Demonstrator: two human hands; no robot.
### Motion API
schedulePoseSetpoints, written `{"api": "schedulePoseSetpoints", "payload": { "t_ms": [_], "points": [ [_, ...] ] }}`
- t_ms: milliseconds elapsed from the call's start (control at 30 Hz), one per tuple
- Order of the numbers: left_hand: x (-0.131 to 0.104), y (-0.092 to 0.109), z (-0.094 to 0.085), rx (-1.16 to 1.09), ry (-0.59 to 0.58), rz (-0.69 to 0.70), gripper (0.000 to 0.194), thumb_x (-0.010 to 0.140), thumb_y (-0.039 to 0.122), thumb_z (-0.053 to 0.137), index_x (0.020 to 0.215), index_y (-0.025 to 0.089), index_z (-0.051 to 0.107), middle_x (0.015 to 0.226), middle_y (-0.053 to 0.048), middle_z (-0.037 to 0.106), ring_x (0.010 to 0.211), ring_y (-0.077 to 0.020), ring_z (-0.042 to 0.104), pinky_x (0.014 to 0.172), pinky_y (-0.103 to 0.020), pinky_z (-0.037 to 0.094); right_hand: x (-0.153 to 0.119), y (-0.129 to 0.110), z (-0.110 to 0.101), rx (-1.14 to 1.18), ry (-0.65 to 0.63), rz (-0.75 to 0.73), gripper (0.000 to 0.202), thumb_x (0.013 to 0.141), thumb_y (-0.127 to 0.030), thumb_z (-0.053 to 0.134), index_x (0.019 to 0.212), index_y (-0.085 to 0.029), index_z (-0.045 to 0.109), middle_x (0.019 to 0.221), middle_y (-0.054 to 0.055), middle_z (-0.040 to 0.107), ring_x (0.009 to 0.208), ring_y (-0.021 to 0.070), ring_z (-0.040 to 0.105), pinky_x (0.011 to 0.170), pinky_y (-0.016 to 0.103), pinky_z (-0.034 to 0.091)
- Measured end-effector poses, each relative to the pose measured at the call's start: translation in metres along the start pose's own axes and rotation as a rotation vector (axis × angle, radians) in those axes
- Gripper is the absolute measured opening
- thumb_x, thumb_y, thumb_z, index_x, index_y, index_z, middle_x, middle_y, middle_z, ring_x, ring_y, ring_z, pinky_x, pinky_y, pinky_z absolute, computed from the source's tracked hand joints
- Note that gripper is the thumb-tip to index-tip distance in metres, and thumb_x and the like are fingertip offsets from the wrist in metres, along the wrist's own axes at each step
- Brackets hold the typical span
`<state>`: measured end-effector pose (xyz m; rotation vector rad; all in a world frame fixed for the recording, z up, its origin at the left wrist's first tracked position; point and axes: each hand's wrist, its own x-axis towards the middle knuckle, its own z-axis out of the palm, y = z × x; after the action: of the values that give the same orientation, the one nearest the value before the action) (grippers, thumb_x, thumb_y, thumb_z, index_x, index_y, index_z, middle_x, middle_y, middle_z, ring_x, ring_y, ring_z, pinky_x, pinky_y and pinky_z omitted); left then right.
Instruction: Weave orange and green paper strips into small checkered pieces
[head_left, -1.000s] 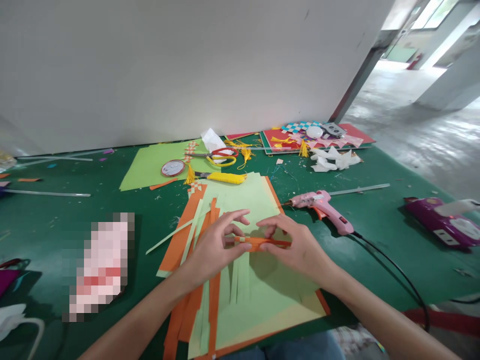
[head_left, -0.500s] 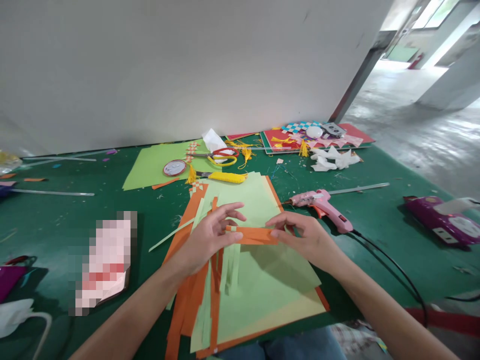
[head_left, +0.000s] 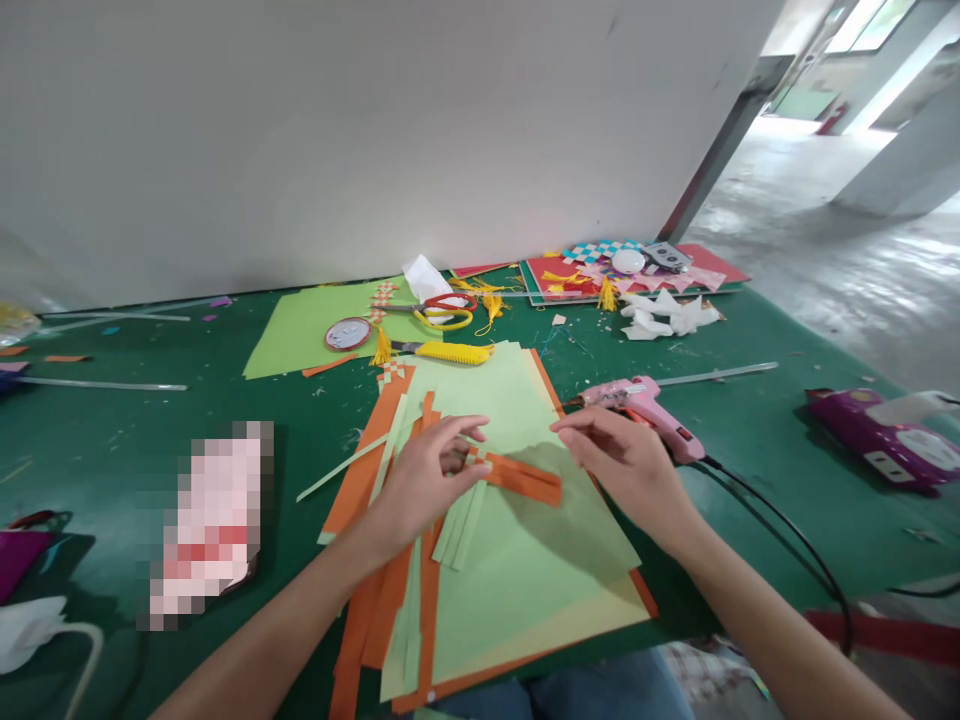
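The left hand (head_left: 424, 480) pinches one end of a short folded orange paper strip (head_left: 521, 478) between thumb and fingertips, holding it just above a stack of pale green paper sheets (head_left: 517, 560) laid on an orange card sheet (head_left: 360, 470). Cut green and orange strips (head_left: 420, 590) trail from under the hand toward the near edge. The right hand (head_left: 626, 460) is off the strip, fingers loosely curled and holding nothing (its fingertips lie just beside the pink hot-glue gun (head_left: 645, 408) on the green worktop (head_left: 750, 450)). Farther back lie yellow-handled scissors (head_left: 442, 318) and a yellow utility knife (head_left: 446, 352).
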<state>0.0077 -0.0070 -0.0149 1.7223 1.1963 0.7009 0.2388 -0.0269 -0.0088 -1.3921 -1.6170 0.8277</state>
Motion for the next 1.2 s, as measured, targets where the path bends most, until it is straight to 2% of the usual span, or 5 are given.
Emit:
{"api": "schedulePoseSetpoints", "payload": {
  "t_ms": [200, 367, 600, 833, 1200],
  "points": [
    [-0.005, -0.007, 0.003, 0.542, 0.051, 0.357, 0.029, 0.094, 0.028, 0.048, 0.122, 0.023, 0.055, 0.115, -0.008, 0.06, 0.11, -0.0207, 0.055, 0.096, -0.039, 0.047, -0.003, 0.013, 0.014, -0.474, -0.202, -0.394, 0.017, 0.083, -0.026, 0.064, 0.099, -0.019, 0.068, 0.091, 0.007, 0.065, 0.09, 0.022, 0.057, 0.079, 0.038, 0.05],
    [-0.005, -0.01, 0.005, 0.766, 0.085, 0.512, 0.029, 0.097, 0.026, 0.043, 0.123, 0.019, 0.053, 0.109, -0.008, 0.065, 0.103, -0.0204, 0.06, 0.091, -0.037, 0.05, -0.003, 0.015, 0.015, -0.532, -0.226, -0.41, 0.02, 0.082, -0.023, 0.066, 0.102, -0.019, 0.067, 0.094, 0.008, 0.063, 0.09, 0.0231, 0.055, 0.081, 0.04, 0.051],
    [-0.001, -0.007, 0.006, 1.165, 0.058, 0.747, 0.038, 0.092, 0.007, 0.042, 0.13, 0.012, 0.046, 0.104, -0.011, 0.067, 0.096, -0.0221, 0.063, 0.078, -0.034, 0.052, -0.004, 0.014, 0.016, -0.533, -0.256, -0.406, 0.025, 0.081, -0.024, 0.068, 0.105, -0.016, 0.066, 0.095, 0.008, 0.062, 0.092, 0.0242, 0.054, 0.083, 0.041, 0.05],
    [0.001, 0.0, 0.003, 1.182, 0.056, 0.855, 0.038, 0.09, 0.002, 0.044, 0.127, 0.01, 0.048, 0.081, -0.006, 0.067, 0.073, -0.0189, 0.061, 0.059, -0.029, 0.047, -0.005, 0.013, 0.015, -0.545, -0.255, -0.434, 0.021, 0.081, -0.021, 0.067, 0.1, -0.015, 0.065, 0.092, 0.008, 0.062, 0.089, 0.0237, 0.054, 0.081, 0.041, 0.051],
    [0.003, -0.003, 0.001, 1.219, 0.088, 0.911, 0.042, 0.087, 0.0, 0.049, 0.127, 0.009, 0.049, 0.081, -0.005, 0.068, 0.071, -0.0171, 0.06, 0.058, -0.029, 0.045, -0.004, 0.011, 0.014, -0.532, -0.244, -0.426, 0.015, 0.084, -0.021, 0.064, 0.097, -0.015, 0.065, 0.088, 0.007, 0.063, 0.086, 0.0232, 0.054, 0.078, 0.039, 0.049]
  ]
}}
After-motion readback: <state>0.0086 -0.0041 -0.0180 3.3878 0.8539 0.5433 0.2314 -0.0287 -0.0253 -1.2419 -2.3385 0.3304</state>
